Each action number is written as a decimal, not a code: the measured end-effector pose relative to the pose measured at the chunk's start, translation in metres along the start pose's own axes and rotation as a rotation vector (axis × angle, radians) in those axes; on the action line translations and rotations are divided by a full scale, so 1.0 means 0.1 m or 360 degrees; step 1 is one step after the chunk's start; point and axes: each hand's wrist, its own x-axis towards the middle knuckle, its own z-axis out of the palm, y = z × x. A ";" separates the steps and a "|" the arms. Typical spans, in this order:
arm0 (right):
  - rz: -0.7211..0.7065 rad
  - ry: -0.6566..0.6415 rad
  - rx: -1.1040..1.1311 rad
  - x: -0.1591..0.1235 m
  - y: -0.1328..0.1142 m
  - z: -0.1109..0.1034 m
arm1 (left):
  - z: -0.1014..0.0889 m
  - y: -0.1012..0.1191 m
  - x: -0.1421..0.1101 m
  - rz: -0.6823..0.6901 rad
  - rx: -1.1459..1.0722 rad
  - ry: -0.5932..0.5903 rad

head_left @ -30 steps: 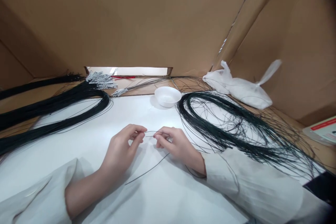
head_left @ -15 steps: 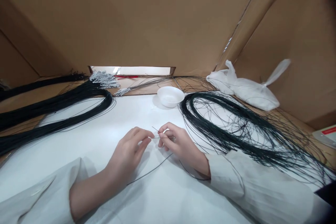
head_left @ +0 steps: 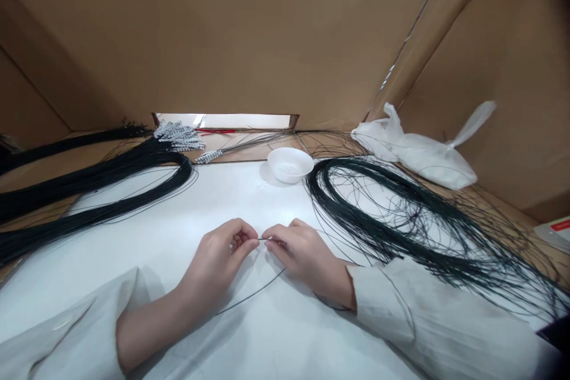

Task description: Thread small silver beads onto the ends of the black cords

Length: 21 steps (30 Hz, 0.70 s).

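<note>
- My left hand and right hand meet fingertip to fingertip over the near middle of the white table.
- Both are pinched nearly closed on one thin dark wire; its short end bridges the gap between my fingertips and its long tail curves back across the table towards me.
- A small white bowl sits at the far edge.
- A loose coil of dark wires sprawls to the right; tidier black bundles lie to the left, beside silver-tipped ends.
- A white plastic bag lies in the far right corner.
- A red-marked label peeks in at the right edge, too blurred to read.
</note>
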 end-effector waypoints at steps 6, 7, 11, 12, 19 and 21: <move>0.0432 -0.0172 0.0695 0.04 -0.10 -0.13 | 0.00 -0.04 0.07 -0.0164 -0.0261 -0.0021; 0.0529 -0.0255 0.0846 0.06 -0.11 -0.18 | 0.00 -0.05 0.08 -0.0206 -0.0354 -0.0041; 0.0746 -0.0680 0.1177 0.18 -0.08 -0.44 | -0.03 -0.07 0.13 -0.0351 -0.0666 -0.0028; 0.0735 -0.0746 0.1134 0.20 -0.05 -0.53 | -0.05 -0.07 0.14 -0.0373 -0.0696 0.0005; 0.0524 -0.0438 -0.0062 0.08 0.24 -1.67 | -0.08 -0.16 0.20 -0.0356 -0.0736 0.0194; 0.0554 0.0190 -0.0343 -0.01 0.24 -1.99 | -0.06 -0.21 0.22 -0.0334 -0.0733 0.0200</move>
